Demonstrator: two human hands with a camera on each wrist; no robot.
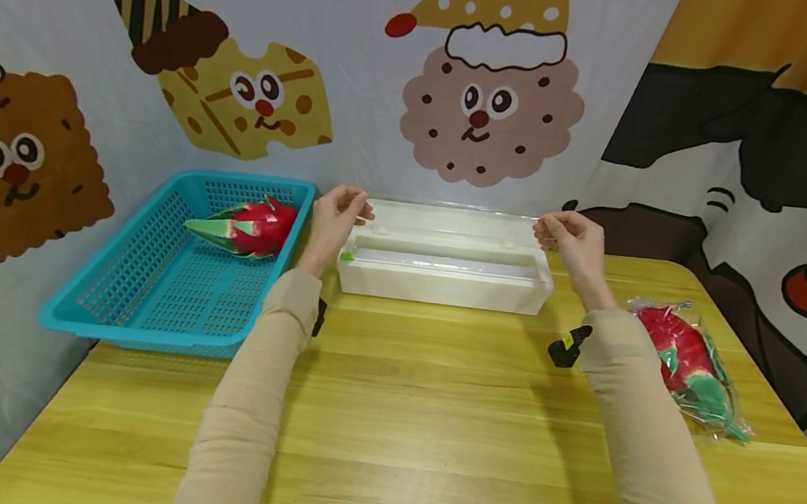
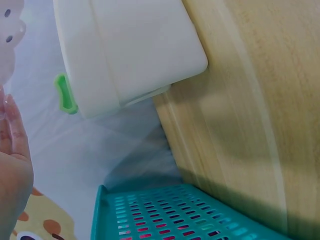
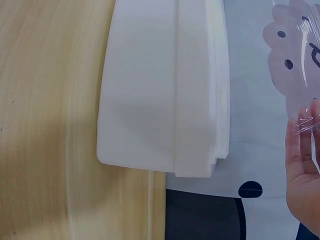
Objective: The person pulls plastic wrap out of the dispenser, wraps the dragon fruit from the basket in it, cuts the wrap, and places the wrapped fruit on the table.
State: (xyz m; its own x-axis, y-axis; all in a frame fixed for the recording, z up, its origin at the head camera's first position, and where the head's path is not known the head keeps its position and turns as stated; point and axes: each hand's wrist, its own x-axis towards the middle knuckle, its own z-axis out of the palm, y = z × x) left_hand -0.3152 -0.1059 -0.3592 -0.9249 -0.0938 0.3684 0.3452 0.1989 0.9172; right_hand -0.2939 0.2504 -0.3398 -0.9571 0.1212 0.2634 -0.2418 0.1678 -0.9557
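Note:
A sheet of clear cling film [image 3: 304,50] spans between both hands over the back of a white cling film dispenser [image 1: 442,288]. In the head view, my left hand [image 1: 335,223] pinches the film's left corner, above the dispenser's left end. At the opposite corner my right hand [image 1: 578,244] pinches the film, and the right wrist view shows it bunched at the fingertips. The dispenser's lid [image 1: 423,217] stands raised at the back, with a film roll [image 1: 447,263] visible inside. A green slider [image 2: 66,94] sits at the dispenser's left end.
Left of the dispenser stands a blue perforated basket [image 1: 142,287] with a red dragon fruit [image 1: 263,228] in it. A wrapped dragon fruit [image 1: 688,358] lies beside my right forearm on the wooden table [image 1: 420,422]. Behind hangs a cartoon-print curtain [image 1: 371,88].

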